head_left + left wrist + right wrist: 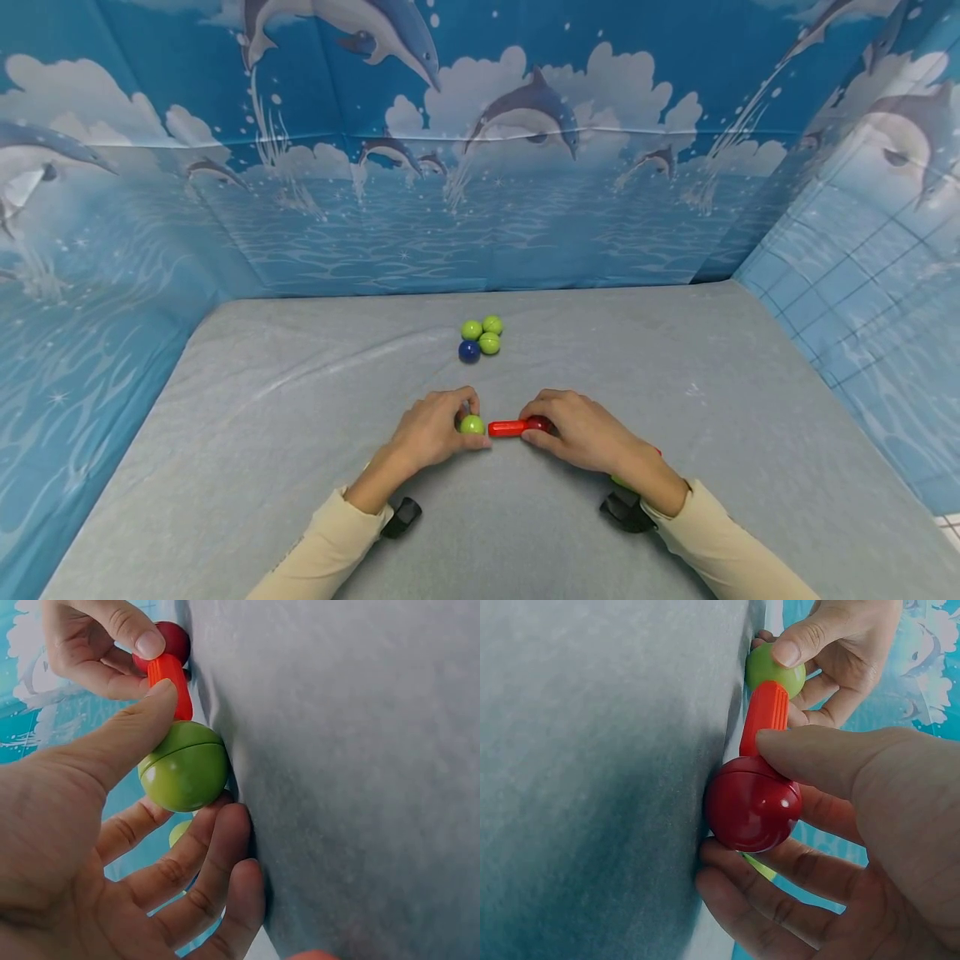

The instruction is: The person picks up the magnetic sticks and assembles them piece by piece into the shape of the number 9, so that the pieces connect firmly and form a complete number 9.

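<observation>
Two cream sleeves (322, 550) came in at the near edge, fabric, one per arm. Left hand (431, 429) was half-curled, thumb and fingers round one glossy green ball (472, 425) with a seam. Right hand (581, 429) was about as curled, holding one shiny red ball (754, 810), thumb at the end of one ribbed red stick (506, 428) lying between the hands. Farther off on the gray cloth (480, 542) sat three more green balls (490, 343) plus one dark blue ball (468, 352), all round and smooth.
</observation>
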The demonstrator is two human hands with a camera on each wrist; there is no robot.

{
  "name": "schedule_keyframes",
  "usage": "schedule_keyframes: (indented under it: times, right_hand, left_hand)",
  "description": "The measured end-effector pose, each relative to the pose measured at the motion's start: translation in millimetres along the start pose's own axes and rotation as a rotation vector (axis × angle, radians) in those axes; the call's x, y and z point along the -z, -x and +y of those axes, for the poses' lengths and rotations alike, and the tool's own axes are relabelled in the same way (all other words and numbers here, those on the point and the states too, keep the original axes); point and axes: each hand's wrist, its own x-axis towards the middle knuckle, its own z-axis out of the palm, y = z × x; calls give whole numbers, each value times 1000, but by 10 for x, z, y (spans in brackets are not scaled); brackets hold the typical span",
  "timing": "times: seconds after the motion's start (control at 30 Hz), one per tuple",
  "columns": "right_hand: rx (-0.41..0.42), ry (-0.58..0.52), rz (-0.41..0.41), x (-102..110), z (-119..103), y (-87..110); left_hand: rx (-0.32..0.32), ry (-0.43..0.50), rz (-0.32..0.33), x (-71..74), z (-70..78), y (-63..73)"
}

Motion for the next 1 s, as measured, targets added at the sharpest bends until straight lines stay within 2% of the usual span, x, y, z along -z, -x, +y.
schedule_keyframes:
  times: [0.4, 0.5, 0.7, 1.0]
  right_hand:
    - [0, 0, -2, -13, 9, 3]
    - [-1, -2, -1, -14, 10, 6]
    - [3, -3, 5, -14, 14, 13]
    - [2, 2, 9, -36, 8, 14]
  left_hand:
    - [-2, -24, 2, -34, 20, 5]
    - [15, -14, -1, -21, 16, 25]
    - [48, 23, 3, 42, -27, 101]
    - [86, 77, 54, 174, -158, 272]
